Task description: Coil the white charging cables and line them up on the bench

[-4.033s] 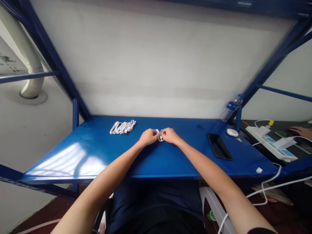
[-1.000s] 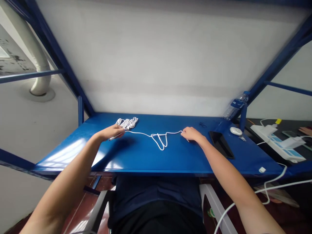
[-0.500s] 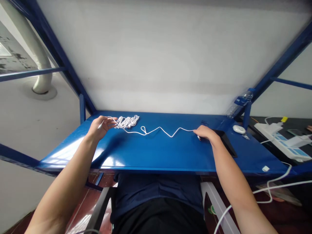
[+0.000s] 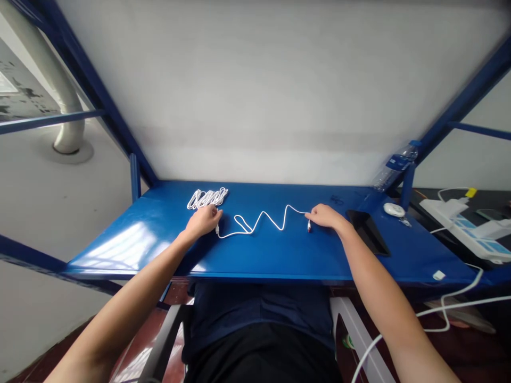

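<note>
A thin white cable [image 4: 272, 221] lies in zigzags and a small loop across the blue tabletop [image 4: 255, 260]. My left hand [image 4: 204, 219] is closed on its left end, where a white connector pokes out below the fingers. Near the other end, my right hand [image 4: 324, 216] pinches the cable between thumb and fingers. A small plug with a red tip [image 4: 308, 226] hangs just beside those fingers. Behind my left hand lies a bundle of coiled white cables [image 4: 207, 198], partly covered by the hand.
Right of my right hand lies a black tray [image 4: 368, 233]. Beyond it are a white oval case [image 4: 394, 210], a small white piece [image 4: 438, 275] and a plastic bottle [image 4: 397, 166] leaning on the frame. A white power strip [image 4: 467, 229] sits on a dark surface at right.
My left hand has moved right and closer to me, away from the bundle, carrying the cable end. My right hand has shifted slightly left. The cable's zigzags are tighter.
</note>
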The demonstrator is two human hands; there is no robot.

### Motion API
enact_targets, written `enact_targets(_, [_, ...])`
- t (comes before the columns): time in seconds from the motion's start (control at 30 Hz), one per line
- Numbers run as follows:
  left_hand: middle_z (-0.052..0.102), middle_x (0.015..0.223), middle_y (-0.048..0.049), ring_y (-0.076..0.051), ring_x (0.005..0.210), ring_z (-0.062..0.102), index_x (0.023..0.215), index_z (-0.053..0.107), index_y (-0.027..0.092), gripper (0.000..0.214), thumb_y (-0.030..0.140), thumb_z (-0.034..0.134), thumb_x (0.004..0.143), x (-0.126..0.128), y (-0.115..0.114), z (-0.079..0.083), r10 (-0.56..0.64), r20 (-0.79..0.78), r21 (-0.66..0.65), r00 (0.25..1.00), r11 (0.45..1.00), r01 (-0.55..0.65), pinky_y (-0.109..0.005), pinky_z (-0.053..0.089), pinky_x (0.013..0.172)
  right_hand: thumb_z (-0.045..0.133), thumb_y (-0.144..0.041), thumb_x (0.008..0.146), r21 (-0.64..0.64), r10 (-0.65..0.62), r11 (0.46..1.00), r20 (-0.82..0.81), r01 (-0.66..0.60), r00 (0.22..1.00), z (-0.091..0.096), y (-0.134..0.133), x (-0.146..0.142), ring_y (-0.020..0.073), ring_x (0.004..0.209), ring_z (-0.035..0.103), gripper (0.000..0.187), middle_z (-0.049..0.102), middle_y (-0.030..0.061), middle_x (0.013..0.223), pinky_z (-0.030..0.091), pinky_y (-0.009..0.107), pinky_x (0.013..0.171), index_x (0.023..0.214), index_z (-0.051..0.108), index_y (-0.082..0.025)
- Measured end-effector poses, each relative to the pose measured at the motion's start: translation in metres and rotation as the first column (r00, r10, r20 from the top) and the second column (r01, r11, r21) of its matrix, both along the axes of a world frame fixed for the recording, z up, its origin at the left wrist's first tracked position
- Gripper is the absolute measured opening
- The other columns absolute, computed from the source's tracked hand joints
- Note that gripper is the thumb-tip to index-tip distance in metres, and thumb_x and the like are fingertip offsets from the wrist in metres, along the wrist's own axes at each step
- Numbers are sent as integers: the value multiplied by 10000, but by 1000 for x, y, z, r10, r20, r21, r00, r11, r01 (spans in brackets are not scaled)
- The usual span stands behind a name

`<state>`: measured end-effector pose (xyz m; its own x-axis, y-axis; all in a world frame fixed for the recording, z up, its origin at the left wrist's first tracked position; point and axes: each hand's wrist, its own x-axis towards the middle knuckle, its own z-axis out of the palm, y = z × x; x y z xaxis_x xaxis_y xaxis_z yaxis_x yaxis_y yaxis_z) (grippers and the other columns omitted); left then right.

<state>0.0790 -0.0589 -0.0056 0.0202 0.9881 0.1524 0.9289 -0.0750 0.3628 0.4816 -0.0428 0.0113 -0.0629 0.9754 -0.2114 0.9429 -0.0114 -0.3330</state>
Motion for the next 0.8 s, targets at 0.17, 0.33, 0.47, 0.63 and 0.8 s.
enact_targets(0.17, [617, 703, -44, -196, 650, 580, 830, 582, 183, 305, 431, 414, 883, -12, -2, -2, -116, 54, -22, 992, 993, 117, -290, 404, 592, 595, -356, 836, 174, 110, 980, -98, -91, 989, -9, 0, -9, 169, 697, 609, 252, 677, 52, 822, 385, 238, 564, 1028, 593, -194])
enact_targets(0.33, [551, 1190, -134, -288, 1078, 520, 1171, 565, 181, 401, 434, 510, 864, -1, -24, 3, -284, -122, 231, 951, 924, 306, -407, 430, 865, 549, -321, 882, 178, 178, 970, -53, -166, 983, -11, 1, -18, 182, 742, 614, 295, 675, 59, 852, 383, 243, 576, 1156, 562, -211])
enact_targets(0.47, [582, 1095, -77, -241, 1004, 537, 1070, 640, 230, 315, 455, 516, 887, 18, -39, 11, -547, -206, 90, 811, 815, 572, -380, 421, 863, 531, -318, 894, 217, 176, 962, -19, -167, 984, -9, 0, -22, 186, 747, 607, 265, 671, 68, 854, 371, 246, 558, 1123, 587, -198])
enact_targets(0.63, [616, 899, -45, -187, 855, 565, 934, 667, 219, 200, 282, 479, 911, 24, -40, 12, -625, -205, -28, 753, 773, 634, -322, 415, 789, 498, -294, 908, 319, 286, 909, -7, -268, 958, -8, -1, -29, 177, 796, 598, 223, 650, 64, 893, 397, 244, 615, 1078, 610, -206])
enact_targets(0.8, [587, 866, -52, -182, 818, 557, 832, 642, 191, 143, 162, 501, 835, 22, -38, 14, -619, -257, -31, 742, 773, 634, -297, 423, 747, 520, -294, 895, 261, 312, 917, 2, -302, 950, -10, 1, -31, 159, 738, 598, 214, 640, 81, 936, 408, 241, 615, 1037, 634, -181])
